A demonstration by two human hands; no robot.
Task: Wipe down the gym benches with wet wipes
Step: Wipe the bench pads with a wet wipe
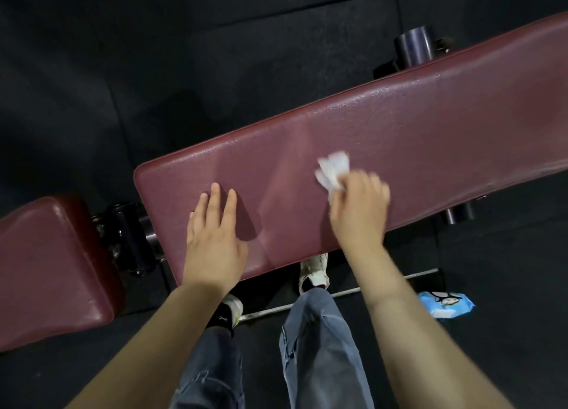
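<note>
Nearest the camera, two jean-clad legs (319,347) stand on the dark floor just before the long maroon bench pad (399,138), and one blue wet-wipe pack (446,304) lies on the floor before its near edge. On the pad, the left hand (212,239) rests flat with fingers straight; to its right, the right hand (359,205) grips one crumpled white wipe (333,170) against the surface. One shorter maroon seat pad (52,270) sits off the long pad's left end.
</note>
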